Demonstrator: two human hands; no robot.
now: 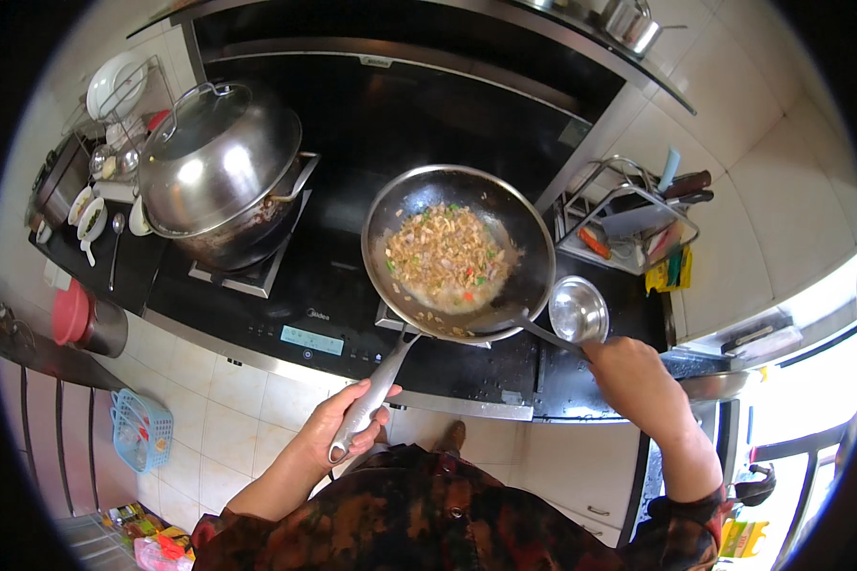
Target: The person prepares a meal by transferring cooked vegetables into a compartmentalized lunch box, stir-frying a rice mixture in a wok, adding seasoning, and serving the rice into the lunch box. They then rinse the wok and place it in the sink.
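Note:
A metal wok [532,285] stands over the right burner of the black gas stove, its handle pointing down towards me. My left hand [353,421] is wrapped around that grey wok handle [382,382]. My right hand [632,382] grips the dark handle of a spatula [553,337], whose head dips into the wok's near right side. Chopped food [446,250] with green and red bits lies in the wok, with some liquid at its edge. A shiny metal bowl [578,310] sits just right of the wok.
A large pot with a domed steel lid [214,164] covers the left burner. Small white bowls [91,220] and a spoon [116,250] lie at far left. To the right stands a wire rack [628,191] with knives. A blue plastic basket [143,432] is on the floor.

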